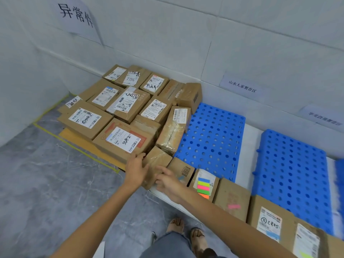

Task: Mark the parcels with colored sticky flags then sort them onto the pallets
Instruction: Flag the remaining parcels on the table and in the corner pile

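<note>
Your left hand (136,168) and right hand (168,180) are clasping a small parcel (158,162) between them, fingers curling against its sides. It is sitting at the front corner of the pile (84,118), beside a blue pallet (214,127), looking brown and tape-wrapped, with flags (203,187) lying nearby.

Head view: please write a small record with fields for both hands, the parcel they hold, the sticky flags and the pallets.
left hand: grips the left side of the small taped parcel
right hand: grips its right side
sticky flags: pad lying on a front-row parcel
flagged parcel: front row, pink flag on top
blue pallets: two, right of the parcel pile
</note>
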Tool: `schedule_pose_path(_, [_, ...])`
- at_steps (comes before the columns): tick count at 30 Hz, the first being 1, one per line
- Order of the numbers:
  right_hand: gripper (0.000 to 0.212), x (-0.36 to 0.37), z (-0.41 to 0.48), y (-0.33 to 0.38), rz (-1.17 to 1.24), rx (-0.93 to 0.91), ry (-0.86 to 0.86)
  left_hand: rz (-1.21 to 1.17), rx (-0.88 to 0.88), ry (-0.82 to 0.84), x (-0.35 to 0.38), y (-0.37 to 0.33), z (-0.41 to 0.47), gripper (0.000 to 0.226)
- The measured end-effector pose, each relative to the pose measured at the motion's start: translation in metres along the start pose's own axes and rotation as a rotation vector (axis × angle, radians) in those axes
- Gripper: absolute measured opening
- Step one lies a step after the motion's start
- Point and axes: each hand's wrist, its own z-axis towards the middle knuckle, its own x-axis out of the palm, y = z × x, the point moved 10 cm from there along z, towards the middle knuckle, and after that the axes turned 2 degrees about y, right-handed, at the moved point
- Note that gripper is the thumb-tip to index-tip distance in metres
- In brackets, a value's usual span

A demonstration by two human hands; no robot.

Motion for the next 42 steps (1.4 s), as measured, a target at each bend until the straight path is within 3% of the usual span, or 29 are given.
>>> schedule_pose_path(5, [0.034,-0.015,-0.035,0.018,0.017,-0.105,-0.021,-0.141,0.058,0.004,-0.020,-0.017,-0.007,0.038])
schedule_pose_path(12, [0.035,-0.080,-0.102,0.069,-0.119,-0.460,-0.138,-0.498,0.039,0.082,-0.021,-0.097,-0.029,0.054])
schedule_pose_path(15, [0.041,-0.137,-0.137,0.085,-0.275,-0.612,-0.340,-0.697,-0.033,0.130,-0.004,-0.133,-0.037,0.054])
schedule_pose_path(17, [0.052,-0.188,-0.151,0.081,-0.316,-0.611,-0.495,-0.817,-0.062,0.231,0.020,-0.163,-0.046,0.049])
schedule_pose_path(20, [0.067,-0.250,-0.155,0.043,-0.009,-0.375,-0.430,-0.907,-0.086,0.453,0.070,-0.209,-0.063,0.037])
schedule_pose_path(22, [0.054,-0.265,-0.162,0.019,0.275,-0.310,-0.240,-0.948,-0.107,0.643,0.112,-0.238,-0.081,0.033])
schedule_pose_path(25, [0.048,-0.288,-0.177,-0.010,0.485,-0.311,-0.187,-0.795,-0.066,0.782,0.166,-0.264,-0.102,0.039])
schedule_pose_path(29, [0.051,-0.317,-0.174,-0.060,0.316,-0.147,-0.387,-0.432,0.113,0.751,0.200,-0.270,-0.109,0.038])
schedule_pose_path(33, [0.040,-0.299,-0.161,-0.084,0.188,-0.029,-0.370,-0.333,0.058,0.762,0.211,-0.238,-0.108,0.034])
schedule_pose_path(37, [0.007,-0.297,-0.157,-0.079,-0.100,-0.047,-0.482,-0.315,0.018,0.845,0.221,-0.207,-0.106,0.033])
schedule_pose_path(38, [0.009,-0.299,-0.156,-0.077,-0.147,-0.067,-0.513,-0.299,0.031,0.850,0.223,-0.201,-0.105,0.033])
schedule_pose_path(40, [0.007,-0.306,-0.153,-0.072,-0.316,-0.111,-0.595,-0.226,0.096,0.797,0.222,-0.191,-0.098,0.030])
schedule_pose_path(42, [0.020,-0.310,-0.153,-0.069,-0.417,-0.144,-0.646,-0.119,0.178,0.607,0.210,-0.182,-0.083,0.028])
